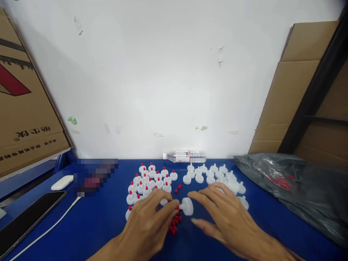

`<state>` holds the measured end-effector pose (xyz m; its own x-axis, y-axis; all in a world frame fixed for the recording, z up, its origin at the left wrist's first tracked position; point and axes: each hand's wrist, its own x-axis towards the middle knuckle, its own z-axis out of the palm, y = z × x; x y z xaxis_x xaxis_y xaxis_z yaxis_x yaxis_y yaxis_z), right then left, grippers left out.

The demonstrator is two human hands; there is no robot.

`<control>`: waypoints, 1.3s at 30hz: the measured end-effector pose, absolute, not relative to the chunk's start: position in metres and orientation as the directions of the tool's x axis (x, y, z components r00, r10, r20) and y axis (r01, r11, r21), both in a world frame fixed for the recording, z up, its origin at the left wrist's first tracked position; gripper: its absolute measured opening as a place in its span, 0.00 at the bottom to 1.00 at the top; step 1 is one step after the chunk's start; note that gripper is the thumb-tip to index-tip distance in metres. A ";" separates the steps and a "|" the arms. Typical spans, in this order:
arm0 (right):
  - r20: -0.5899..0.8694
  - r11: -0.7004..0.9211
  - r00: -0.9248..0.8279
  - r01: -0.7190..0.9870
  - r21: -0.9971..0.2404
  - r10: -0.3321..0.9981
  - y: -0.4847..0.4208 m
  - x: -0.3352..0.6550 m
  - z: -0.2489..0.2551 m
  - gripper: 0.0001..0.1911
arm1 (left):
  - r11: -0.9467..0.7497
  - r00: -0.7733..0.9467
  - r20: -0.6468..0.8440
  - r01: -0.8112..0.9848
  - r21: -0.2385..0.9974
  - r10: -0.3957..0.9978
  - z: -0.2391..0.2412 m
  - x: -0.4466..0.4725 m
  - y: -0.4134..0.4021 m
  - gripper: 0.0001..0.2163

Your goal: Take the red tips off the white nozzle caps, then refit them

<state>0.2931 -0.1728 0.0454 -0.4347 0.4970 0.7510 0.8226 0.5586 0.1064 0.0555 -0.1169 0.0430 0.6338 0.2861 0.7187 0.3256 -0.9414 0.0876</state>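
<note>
My left hand (pixel 148 219) pinches a white nozzle cap (pixel 187 206) by its narrow end, where a bit of red shows at the fingertips. The cap lies sideways, its wide round base turned to the right. Just right of that base is my right hand (pixel 224 214), thumb and fingers apart and holding nothing. Small red caps (pixel 174 229) lie in a loose pile below and partly behind my left hand. Left of centre stand several white nozzle caps with red tips (pixel 150 183), some hidden by my left hand. Plain white nozzle caps (pixel 210 174) are grouped behind my right hand.
A clear plastic bottle (pixel 187 156) lies against the wall. A grey plastic bag (pixel 288 188) with red pieces inside is at the right. On the left are a phone (pixel 29 224), a white case (pixel 62 182) and a white cable (pixel 49 232). Cardboard (pixel 285 101) flanks the blue table (pixel 103 217).
</note>
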 end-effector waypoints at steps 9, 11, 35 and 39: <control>0.695 0.553 -0.421 0.833 0.040 0.584 -0.166 0.299 0.040 0.10 | -0.866 0.702 0.548 0.493 0.087 0.455 0.028 0.054 -0.094 0.16; 0.688 0.562 -0.424 0.827 0.028 0.589 -0.166 0.299 0.039 0.10 | -0.858 0.711 0.526 0.508 0.074 0.467 0.026 0.053 -0.092 0.17; 0.560 0.475 -0.401 0.880 0.014 0.725 -0.160 0.306 0.029 0.16 | -0.716 0.817 0.329 0.575 -0.397 0.474 0.028 0.048 -0.084 0.31; 0.517 0.445 -0.402 0.895 0.045 0.756 -0.153 0.308 0.030 0.19 | -0.719 0.813 0.303 0.581 -0.380 0.497 0.027 0.048 -0.083 0.33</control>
